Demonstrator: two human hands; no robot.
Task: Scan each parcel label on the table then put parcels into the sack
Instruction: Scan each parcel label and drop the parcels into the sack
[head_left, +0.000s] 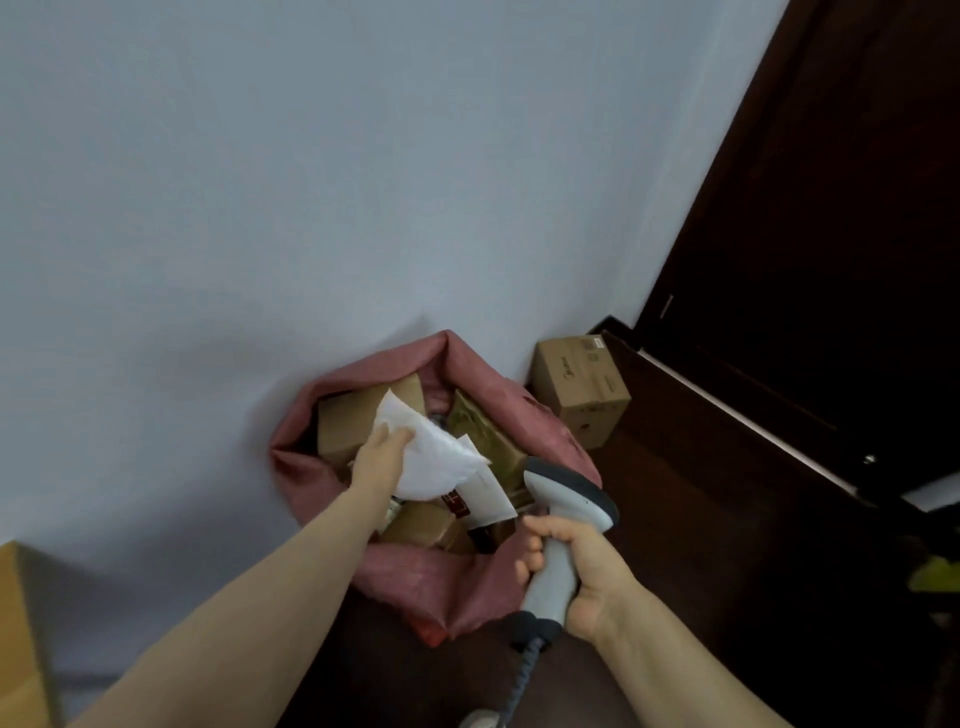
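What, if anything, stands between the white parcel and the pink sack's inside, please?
Nothing visible does. The left hand holds the white parcel over the open mouth of the pink sack; the cardboard boxes inside lie beneath it, and the scanner is off to the side.

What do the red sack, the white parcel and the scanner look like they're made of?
The sack looks like woven plastic or cloth, matt pinkish-red; its rim folds softly. The white parcel is likely a thin plastic mailing bag: smooth, creased, drooping. The scanner seems hard moulded plastic, light grey with dark trim.
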